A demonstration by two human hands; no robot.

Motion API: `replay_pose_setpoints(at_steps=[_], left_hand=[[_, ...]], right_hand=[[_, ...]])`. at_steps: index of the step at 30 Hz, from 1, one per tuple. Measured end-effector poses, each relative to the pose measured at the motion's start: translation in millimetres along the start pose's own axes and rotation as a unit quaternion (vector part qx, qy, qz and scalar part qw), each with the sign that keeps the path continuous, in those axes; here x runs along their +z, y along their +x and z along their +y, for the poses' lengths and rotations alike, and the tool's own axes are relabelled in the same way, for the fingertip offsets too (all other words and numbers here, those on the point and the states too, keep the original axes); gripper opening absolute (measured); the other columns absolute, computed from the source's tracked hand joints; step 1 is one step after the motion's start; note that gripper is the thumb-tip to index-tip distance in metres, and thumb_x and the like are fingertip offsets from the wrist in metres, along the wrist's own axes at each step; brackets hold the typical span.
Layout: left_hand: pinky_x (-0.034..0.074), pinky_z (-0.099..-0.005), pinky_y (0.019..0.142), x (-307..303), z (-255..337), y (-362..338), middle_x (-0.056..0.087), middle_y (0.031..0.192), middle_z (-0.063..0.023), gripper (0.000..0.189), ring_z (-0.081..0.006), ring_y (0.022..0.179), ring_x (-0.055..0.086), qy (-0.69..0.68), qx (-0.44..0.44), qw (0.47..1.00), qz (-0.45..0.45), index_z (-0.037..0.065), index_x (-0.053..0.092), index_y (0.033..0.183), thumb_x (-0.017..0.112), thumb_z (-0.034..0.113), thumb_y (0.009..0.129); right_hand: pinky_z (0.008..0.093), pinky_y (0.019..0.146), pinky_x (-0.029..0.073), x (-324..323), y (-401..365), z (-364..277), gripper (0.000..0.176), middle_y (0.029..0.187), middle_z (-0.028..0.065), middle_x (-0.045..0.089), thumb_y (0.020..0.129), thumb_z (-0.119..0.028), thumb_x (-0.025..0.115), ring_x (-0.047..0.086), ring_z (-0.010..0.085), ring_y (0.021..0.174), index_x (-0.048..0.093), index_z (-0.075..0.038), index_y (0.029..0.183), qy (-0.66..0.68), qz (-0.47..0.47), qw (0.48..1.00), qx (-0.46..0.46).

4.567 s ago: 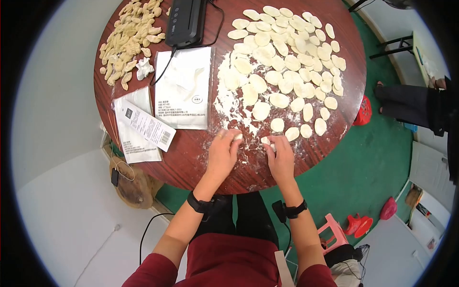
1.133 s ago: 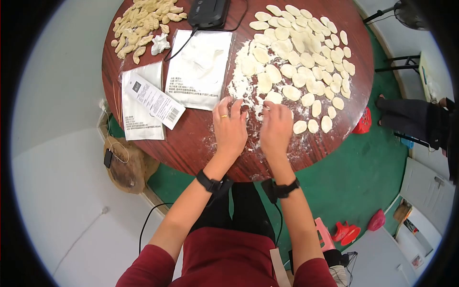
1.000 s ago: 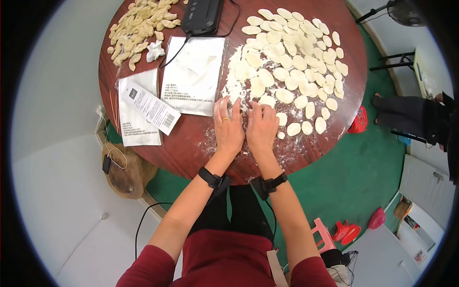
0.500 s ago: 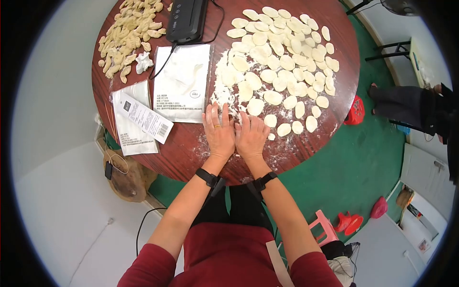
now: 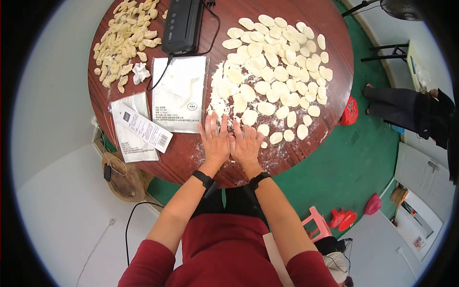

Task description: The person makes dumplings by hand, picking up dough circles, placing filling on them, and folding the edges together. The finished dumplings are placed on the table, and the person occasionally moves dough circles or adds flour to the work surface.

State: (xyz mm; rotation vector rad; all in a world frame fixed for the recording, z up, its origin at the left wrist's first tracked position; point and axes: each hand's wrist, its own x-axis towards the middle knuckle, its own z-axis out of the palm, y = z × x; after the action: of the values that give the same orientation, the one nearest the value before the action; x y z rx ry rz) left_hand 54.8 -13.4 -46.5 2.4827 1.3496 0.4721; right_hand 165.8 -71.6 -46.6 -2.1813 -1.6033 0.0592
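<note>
My left hand and my right hand lie flat, side by side, fingers spread, pressing on the floured near part of the round wooden table. What is under the palms is hidden. A small dough piece lies just right of my right hand. Several flattened dough rounds cover the right half of the table. A patch of loose flour lies just beyond my fingertips.
Silvery bags and a labelled packet lie left of my hands. A black machine with a cable stands at the back. Shaped dough pieces are heaped far left. A seated person's legs show at right.
My hands came together and drew toward me. They went from holding small pieces apart to lying flat, side by side, on the table.
</note>
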Motion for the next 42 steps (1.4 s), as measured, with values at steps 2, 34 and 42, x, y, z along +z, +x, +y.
replay_pose_setpoints(at_steps=[2,34,42], left_hand=[[0.006,-0.0652,0.122,0,-2,0,0.029,0.160,-0.0233,0.068,-0.0426,0.150,0.024,-0.011,0.019,1.000,0.005,0.009,0.035,0.156,0.057,0.023,0.093],[0.040,-0.0307,0.054,-32,-16,-7,0.053,0.062,-0.0049,0.032,-0.0165,0.054,0.052,-0.390,-0.139,0.905,0.093,0.003,0.068,0.109,0.041,0.021,0.109],[0.037,-0.0261,0.050,-31,-17,-10,0.047,0.056,0.0010,0.033,-0.0070,0.050,0.043,-0.395,-0.167,0.894,0.130,-0.001,0.066,0.109,0.039,0.018,0.109]], right_hand=[[0.0481,0.087,0.034,-1,1,1,0.055,0.115,0.0084,0.056,0.092,-0.039,0.063,0.052,0.0272,0.101,0.053,-0.021,0.144,-0.007,-0.016,1.000,0.005],[0.0460,0.075,0.049,-71,-19,11,0.024,0.092,0.0145,0.055,0.084,-0.008,0.076,0.058,0.0374,0.087,0.056,-0.003,0.096,0.170,-0.157,0.973,0.029],[0.0434,0.074,0.049,-86,0,-2,0.016,0.085,0.0112,0.065,0.087,-0.012,0.075,0.063,0.0323,0.084,0.065,-0.006,0.099,0.155,-0.162,0.972,-0.068]])
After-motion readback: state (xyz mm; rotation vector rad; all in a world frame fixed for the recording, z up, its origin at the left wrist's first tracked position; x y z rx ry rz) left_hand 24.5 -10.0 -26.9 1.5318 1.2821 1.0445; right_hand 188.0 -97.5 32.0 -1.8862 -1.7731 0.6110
